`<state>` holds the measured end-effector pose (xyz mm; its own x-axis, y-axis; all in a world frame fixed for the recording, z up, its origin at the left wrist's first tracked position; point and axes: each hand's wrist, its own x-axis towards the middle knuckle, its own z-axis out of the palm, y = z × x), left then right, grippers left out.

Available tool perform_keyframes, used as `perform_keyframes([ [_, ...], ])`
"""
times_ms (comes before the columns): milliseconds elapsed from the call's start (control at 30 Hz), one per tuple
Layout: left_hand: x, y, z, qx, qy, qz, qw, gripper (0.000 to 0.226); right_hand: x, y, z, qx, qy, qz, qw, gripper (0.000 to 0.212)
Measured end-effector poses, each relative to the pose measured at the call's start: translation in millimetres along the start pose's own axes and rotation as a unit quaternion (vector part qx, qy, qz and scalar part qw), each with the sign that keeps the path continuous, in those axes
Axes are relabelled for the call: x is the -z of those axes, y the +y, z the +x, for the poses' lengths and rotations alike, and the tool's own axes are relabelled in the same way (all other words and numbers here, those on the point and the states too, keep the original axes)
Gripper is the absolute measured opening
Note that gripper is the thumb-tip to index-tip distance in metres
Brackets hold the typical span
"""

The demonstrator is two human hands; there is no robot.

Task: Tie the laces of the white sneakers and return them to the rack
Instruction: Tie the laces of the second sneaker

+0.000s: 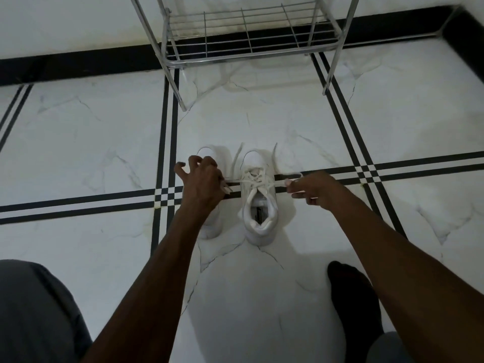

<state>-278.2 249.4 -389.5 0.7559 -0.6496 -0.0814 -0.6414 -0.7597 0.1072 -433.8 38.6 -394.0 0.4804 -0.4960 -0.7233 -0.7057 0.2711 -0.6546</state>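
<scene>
Two white sneakers stand side by side on the marble floor, toes pointing away from me. The right sneaker (259, 205) is in full view, its white laces (255, 180) stretched out to both sides. My left hand (203, 183) pinches the left lace end and covers much of the left sneaker (209, 155). My right hand (313, 188) pinches the right lace end just to the right of the shoe. The metal wire shoe rack (243, 38) stands against the wall beyond the sneakers, its lowest shelf bare.
The floor is white marble with black double stripes (167, 127) crossing near the shoes. A black baseboard runs along the wall. My grey-trousered knee (34, 310) is at lower left and a foot in a dark sock (353, 297) at lower right.
</scene>
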Motion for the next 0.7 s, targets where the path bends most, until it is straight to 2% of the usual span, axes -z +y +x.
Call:
perform_keyframes([
  [100,-4,4,-7,0.004,-0.041,0.021,0.999,0.019,-8,8,1,0.002,0.002,0.023,1.0,0.012],
  [267,-12,11,-9,0.017,-0.007,-0.013,1.0,0.015,-9,-9,2,0.078,0.067,0.037,0.994,0.021],
  [367,-14,19,-11,-0.001,0.003,-0.092,0.996,0.038,-12,-10,5,0.127,0.066,0.013,0.99,0.021],
  [433,-13,26,-11,-0.021,-0.008,-0.113,0.993,0.047,-17,-6,11,0.153,0.111,-0.094,0.977,0.026],
  [500,-15,32,-12,-0.046,-0.009,-0.116,0.992,0.047,-20,-2,15,0.193,0.182,-0.214,0.94,0.047],
  [533,-16,34,-12,-0.05,-0.009,-0.119,0.992,0.047,-21,-2,15,0.221,0.196,-0.236,0.926,0.054],
  [600,-18,37,-14,-0.041,-0.017,-0.128,0.991,0.048,-21,-3,14,0.279,0.169,-0.252,0.911,0.05],
  [700,-18,38,-14,-0.028,-0.009,-0.12,0.992,0.037,-20,-4,12,0.345,0.061,-0.294,0.889,0.024],
])
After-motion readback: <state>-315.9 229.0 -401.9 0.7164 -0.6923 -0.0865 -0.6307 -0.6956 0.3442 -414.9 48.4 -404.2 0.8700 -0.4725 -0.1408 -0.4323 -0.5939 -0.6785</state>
